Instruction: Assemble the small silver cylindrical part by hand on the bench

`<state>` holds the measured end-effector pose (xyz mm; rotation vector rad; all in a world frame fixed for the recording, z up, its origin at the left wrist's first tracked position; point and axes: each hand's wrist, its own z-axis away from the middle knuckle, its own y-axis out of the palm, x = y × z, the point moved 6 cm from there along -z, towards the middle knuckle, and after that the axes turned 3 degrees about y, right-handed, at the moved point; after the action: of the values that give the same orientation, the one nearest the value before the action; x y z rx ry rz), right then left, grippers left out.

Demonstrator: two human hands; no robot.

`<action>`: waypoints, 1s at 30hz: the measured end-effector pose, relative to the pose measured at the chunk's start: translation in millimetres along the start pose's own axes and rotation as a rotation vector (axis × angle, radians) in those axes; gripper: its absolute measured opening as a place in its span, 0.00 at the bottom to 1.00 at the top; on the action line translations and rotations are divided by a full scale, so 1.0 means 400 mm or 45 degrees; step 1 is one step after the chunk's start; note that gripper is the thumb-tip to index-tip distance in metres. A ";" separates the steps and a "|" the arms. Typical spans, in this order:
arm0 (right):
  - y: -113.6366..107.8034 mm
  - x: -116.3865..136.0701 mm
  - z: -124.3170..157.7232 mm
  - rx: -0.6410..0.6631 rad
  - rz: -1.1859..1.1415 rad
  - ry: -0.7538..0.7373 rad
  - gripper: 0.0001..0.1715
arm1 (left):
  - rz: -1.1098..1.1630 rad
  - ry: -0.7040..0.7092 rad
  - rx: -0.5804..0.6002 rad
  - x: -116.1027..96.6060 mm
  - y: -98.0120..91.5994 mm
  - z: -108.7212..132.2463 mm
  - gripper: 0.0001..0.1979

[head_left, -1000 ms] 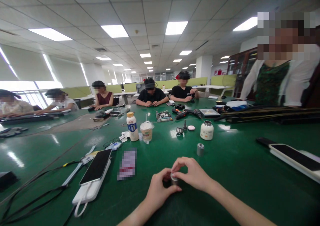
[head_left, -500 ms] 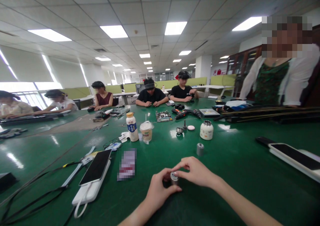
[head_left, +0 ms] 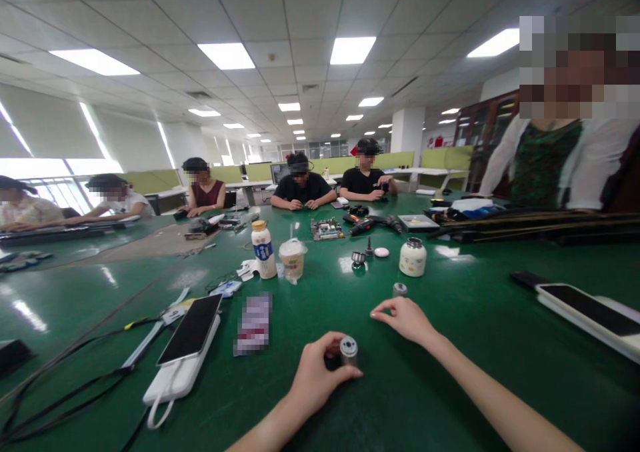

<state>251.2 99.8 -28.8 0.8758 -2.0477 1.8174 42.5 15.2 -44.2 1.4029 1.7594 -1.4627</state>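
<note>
My left hand (head_left: 320, 369) curls its thumb and fingers around a small silver metal cylinder (head_left: 349, 352), standing upright on the green table. Small dark holes show in its flat top. To the right and farther off, my right hand (head_left: 406, 320) hovers over the table, thumb and index finger brought together in a pinch; anything between the tips is too small to make out. Just behind that hand is a second metal cylinder (head_left: 399, 290), its lower part hidden by the hand.
A white jar (head_left: 413, 259), a drink cup (head_left: 293, 262) and a bottle (head_left: 264, 251) stand ahead. Phones (head_left: 193, 329) and cables lie left, a device (head_left: 590, 311) right. A circuit board (head_left: 327, 229) and power drills (head_left: 370, 225) are farther back. Other people sit or stand around the table.
My right hand has left the cylinder's top and moved right and away, close to the second cylinder. My left hand stays around the first cylinder.
</note>
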 end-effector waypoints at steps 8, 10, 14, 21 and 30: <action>0.020 -0.041 -0.004 0.069 0.021 -0.001 0.16 | 0.021 -0.002 0.004 0.004 0.001 -0.002 0.20; 0.015 -0.025 -0.003 0.072 -0.001 -0.020 0.15 | 0.024 0.001 0.006 0.004 0.001 -0.001 0.21; 0.019 0.044 0.011 0.108 -0.097 -0.096 0.19 | 0.022 0.008 0.005 0.003 0.001 0.000 0.20; 0.045 0.184 0.078 0.315 -0.401 -0.223 0.18 | 0.025 0.036 -0.004 0.005 0.001 0.001 0.22; 0.042 0.212 0.099 0.217 -0.227 -0.200 0.10 | 0.055 0.054 0.010 0.000 0.003 -0.003 0.20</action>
<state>182.4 40.3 -1.1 1.2426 -1.8517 1.8977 43.9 16.1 -44.2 1.4770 1.7392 -1.4292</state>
